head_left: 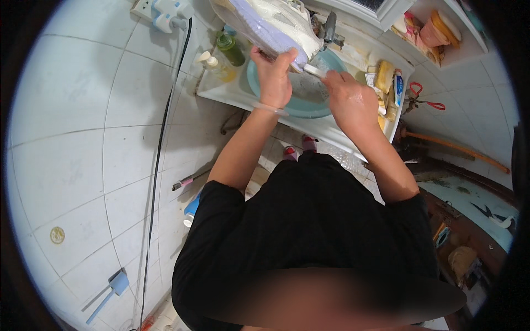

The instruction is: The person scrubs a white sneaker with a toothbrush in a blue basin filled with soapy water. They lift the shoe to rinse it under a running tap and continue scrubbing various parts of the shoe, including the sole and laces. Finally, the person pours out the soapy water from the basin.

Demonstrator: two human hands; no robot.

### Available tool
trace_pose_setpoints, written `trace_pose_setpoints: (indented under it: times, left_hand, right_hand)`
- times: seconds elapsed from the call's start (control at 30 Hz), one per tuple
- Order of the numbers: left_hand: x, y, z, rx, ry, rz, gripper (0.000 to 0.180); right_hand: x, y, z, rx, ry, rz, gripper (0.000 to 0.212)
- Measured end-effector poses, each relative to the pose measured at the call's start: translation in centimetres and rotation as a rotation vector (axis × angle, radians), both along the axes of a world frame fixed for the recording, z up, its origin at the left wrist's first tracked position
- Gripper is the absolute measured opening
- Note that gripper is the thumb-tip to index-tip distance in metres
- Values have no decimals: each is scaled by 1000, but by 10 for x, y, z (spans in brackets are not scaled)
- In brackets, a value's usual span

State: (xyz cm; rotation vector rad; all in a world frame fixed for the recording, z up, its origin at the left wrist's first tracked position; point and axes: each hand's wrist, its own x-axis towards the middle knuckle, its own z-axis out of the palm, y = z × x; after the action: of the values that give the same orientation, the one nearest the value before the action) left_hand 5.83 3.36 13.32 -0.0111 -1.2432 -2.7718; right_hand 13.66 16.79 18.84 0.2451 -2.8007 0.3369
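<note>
My left hand [274, 80] grips the near end of a wet shoe [284, 27] with a white upper and a lavender sole. The shoe is tilted above a light green basin [317, 112], which holds cloudy, sudsy water. In my right hand [353, 99] is a white-handled brush [314, 70], its tip against the near end of the sole. Its bristles cannot be made out. The basin stands in a white sink [215, 92], and the fingers of both hands are closed.
Left of the basin stand a green bottle [231, 49] and a pump bottle [218, 69]. Behind it is a tap [331, 30]. Yellow bars [385, 76] and a toothpaste tube [398, 88] lie on the sink's right ledge. Red-handled scissors [425, 98] hang beside it. A black cable [160, 138] runs down the left wall.
</note>
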Motion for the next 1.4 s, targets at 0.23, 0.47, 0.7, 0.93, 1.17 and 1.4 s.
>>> trace_pose_setpoints:
  times: [0.23,0.47,0.7,0.93,1.17,1.4]
  left_hand:
    - [-2,4,-1,-5,-17,16,62]
    - [-1,9,-3,40,-61,3,61]
    - [-2,12,-5,12,-24,11,54]
    - [-5,4,-4,136,-71,-176,46]
    - [-3,8,-3,181,-56,-283,50]
    - [-7,10,-8,181,-97,-264,50]
  right_hand:
    - [-4,1,3,17,37,27,12]
    - [-3,7,-2,28,34,40,11]
    - [0,20,-12,32,-35,18,11]
    - [-9,25,-4,-35,71,-13,11]
    - [-17,19,6,7,98,-12,9]
    - [-7,22,-1,196,64,15,6]
